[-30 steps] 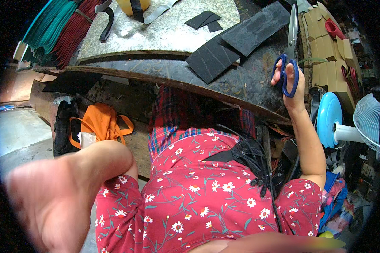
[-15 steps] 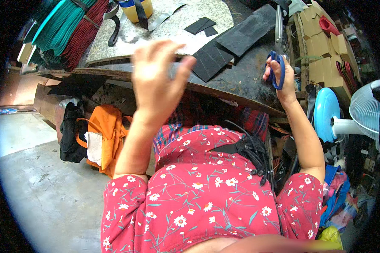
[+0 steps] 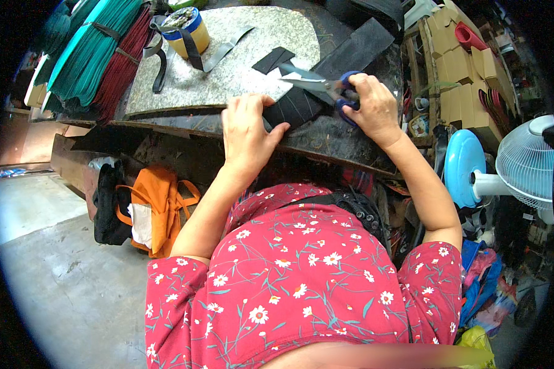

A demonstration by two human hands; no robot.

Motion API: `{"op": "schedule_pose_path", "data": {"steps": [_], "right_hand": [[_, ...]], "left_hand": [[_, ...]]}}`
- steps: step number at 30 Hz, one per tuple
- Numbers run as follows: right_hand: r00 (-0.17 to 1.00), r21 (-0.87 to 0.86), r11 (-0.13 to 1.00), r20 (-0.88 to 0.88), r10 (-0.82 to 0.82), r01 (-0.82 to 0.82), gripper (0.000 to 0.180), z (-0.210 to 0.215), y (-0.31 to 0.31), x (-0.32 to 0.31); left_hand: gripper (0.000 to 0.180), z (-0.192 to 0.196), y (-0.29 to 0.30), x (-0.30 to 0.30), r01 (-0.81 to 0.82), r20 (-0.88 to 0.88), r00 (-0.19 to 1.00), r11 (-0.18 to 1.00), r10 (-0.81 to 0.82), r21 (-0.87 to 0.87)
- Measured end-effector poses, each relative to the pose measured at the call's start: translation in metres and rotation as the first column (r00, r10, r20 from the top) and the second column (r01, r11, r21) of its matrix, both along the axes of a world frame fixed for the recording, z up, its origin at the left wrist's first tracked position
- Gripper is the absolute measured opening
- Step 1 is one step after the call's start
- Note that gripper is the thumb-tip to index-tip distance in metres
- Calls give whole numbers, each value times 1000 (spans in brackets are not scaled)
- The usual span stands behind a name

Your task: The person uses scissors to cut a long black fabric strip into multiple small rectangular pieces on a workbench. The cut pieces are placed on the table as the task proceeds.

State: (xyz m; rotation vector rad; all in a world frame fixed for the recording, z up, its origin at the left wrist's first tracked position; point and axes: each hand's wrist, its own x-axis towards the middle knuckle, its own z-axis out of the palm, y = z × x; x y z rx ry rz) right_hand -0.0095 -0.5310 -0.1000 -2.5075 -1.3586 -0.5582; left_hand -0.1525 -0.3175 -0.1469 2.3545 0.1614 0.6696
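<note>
The left hand (image 3: 247, 132), in the air half a second ago, now presses flat on the dark sheet (image 3: 295, 106) at the tabletop's (image 3: 351, 141) near edge, while the right hand (image 3: 370, 107), its grip clenched on the scissors (image 3: 326, 86), brings the open blades to it, so cutting looks to begin.

blue-handled scissors (image 3: 326, 89) with blades open, over a flat dark sheet piece (image 3: 295, 107) at bench edge

Your left hand (image 3: 247, 132) presses a dark sheet (image 3: 295, 106) at frame centre-top; your right hand (image 3: 370, 104) grips blue-handled scissors (image 3: 326, 86), blades pointing left, just above the sheet on the workbench (image 3: 345, 138).
</note>
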Motion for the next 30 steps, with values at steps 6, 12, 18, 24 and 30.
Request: {"op": "schedule_pose_path", "data": {"steps": [6, 12, 18, 24, 30], "right_hand": [[997, 167, 986, -65, 39, -28, 36, 18, 7, 12], [894, 786, 554, -421, 156, 273, 35, 144, -54, 71], [928, 856, 496, -52, 368, -148, 11, 229, -53, 80], [892, 673, 735, -279, 356, -83, 22, 164, 44, 106], [824, 472, 882, -496, 274, -9, 22, 78, 26, 42]], "left_hand": [[37, 10, 2, -10, 275, 199, 947, 317, -253, -908], [33, -8, 36, -27, 151, 137, 981, 99, -139, -984], [34, -12, 22, -32, 140, 111, 967, 117, -230, -983], [42, -11, 9, -17, 154, 87, 966, 268, -244, -951], [45, -7, 17, -26, 131, 36, 940, 261, -339, -956]]}}
